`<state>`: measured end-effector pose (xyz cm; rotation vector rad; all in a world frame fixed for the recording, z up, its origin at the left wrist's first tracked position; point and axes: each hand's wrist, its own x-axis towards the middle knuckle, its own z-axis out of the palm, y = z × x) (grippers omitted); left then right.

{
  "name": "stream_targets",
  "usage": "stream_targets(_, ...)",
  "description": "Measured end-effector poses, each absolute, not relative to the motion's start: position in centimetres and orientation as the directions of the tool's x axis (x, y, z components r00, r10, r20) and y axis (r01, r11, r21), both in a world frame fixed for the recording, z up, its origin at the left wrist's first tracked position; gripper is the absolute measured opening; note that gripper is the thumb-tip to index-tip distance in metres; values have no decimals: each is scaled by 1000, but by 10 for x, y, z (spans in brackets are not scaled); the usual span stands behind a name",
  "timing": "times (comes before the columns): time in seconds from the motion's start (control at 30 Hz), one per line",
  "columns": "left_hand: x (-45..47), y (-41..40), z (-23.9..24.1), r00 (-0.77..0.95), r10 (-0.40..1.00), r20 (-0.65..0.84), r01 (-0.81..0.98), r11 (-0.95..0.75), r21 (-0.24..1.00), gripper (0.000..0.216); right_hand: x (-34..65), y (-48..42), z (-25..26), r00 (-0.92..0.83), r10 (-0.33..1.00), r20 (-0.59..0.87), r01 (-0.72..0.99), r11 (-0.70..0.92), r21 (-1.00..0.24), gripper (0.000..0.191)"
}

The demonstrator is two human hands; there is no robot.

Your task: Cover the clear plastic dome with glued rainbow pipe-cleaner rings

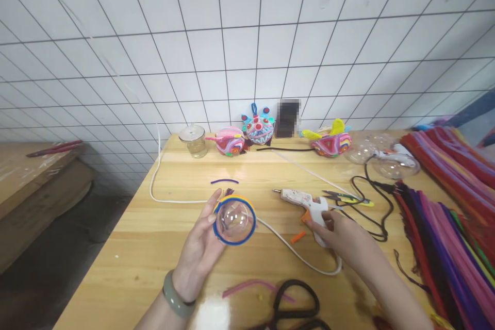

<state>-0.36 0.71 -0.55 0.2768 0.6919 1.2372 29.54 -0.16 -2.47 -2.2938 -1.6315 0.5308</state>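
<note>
**A clear ball in one hand, a glue gun in the other, and a cord looped between them**

At a pale wooden table (135,263), a person's left hand (201,242) holds a clear ball (234,221) above the middle of the tabletop. Its thumb and fingers pinch the ball's left edge, where blue and orange trim (233,243) circles the rim. To the right, the right hand (342,229) curls around the handle of a white glue gun (298,199), a finger at its orange trigger (306,216). Whether the trigger is pressed, I cannot tell.

The metal nozzle (276,191) points left, towards the ball's side of the table. If it is hot, a careless swing could burn the left hand or mark the plastic; nothing visible shows its temperature. The smooth ball is gripped on one side only, so it could twist or slip, and the trim could be pushed off the rim by a shifting finger.

A white cord (286,244) bends from beneath the right hand towards the ball and reappears on the left, running over the table's edge. It could snag and tug the gun. Behind the gun, a craft knife (358,199) lies beside a tangled black cable (382,237); drawing the elbow or wrist back carelessly could catch either.
</note>
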Motion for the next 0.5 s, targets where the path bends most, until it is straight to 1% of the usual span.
stream_targets(0.13,-3,8,-5,175,933,-315,-771,329,545,45,300,5,-29,236,958,-165,830,-287,-479,45)
stream_targets(0.3,-3,8,-5,176,941,-290,-778,314,545,43,296,8,-27,260,958,-120,775,-281,-567,32)
stream_targets(0.43,-3,8,-6,154,946,-285,-776,294,558,42,284,1,-12,191,977,-91,723,-203,-660,32)
stream_targets(0.5,-3,9,-7,117,947,-298,-774,275,570,41,275,-5,-5,176,982,-71,661,-171,-731,32)
